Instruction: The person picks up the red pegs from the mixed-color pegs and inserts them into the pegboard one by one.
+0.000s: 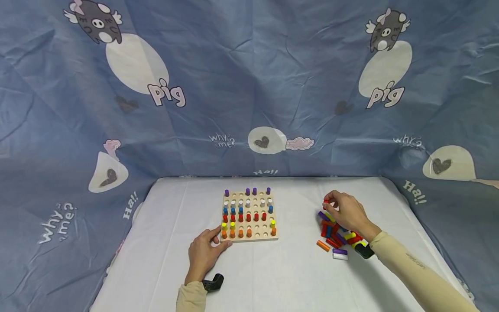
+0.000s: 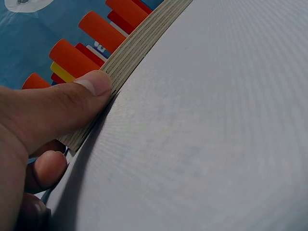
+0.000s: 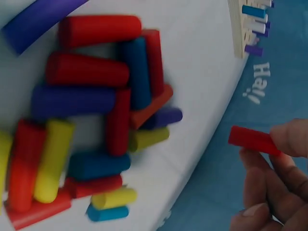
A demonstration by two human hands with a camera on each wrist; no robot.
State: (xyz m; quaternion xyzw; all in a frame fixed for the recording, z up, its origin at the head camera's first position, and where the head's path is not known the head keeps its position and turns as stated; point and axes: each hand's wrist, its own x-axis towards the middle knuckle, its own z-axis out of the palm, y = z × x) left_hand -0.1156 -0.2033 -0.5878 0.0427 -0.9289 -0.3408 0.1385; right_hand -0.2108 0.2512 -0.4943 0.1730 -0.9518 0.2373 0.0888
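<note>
A wooden pegboard (image 1: pixel 252 236) lies on the table, with rows of purple, white, blue, red, yellow and orange pegs standing in its holes; some holes have no peg. My left hand (image 1: pixel 203 253) holds the board's near left corner, the thumb (image 2: pixel 94 85) lying along its front edge. Between thumb and fingers, my right hand (image 1: pixel 348 212) pinches a red peg (image 3: pixel 252 138), raised above the far side of a heap of loose pegs (image 1: pixel 331 229). In the right wrist view that heap shows red, blue, purple, yellow and orange pegs lying across one another.
An orange peg (image 1: pixel 323 245) and a white peg (image 1: pixel 340 257) lie at the heap's near side. White cloth covers the table (image 1: pixel 296 281). Behind and at both sides hangs a blue printed curtain (image 1: pixel 218 108).
</note>
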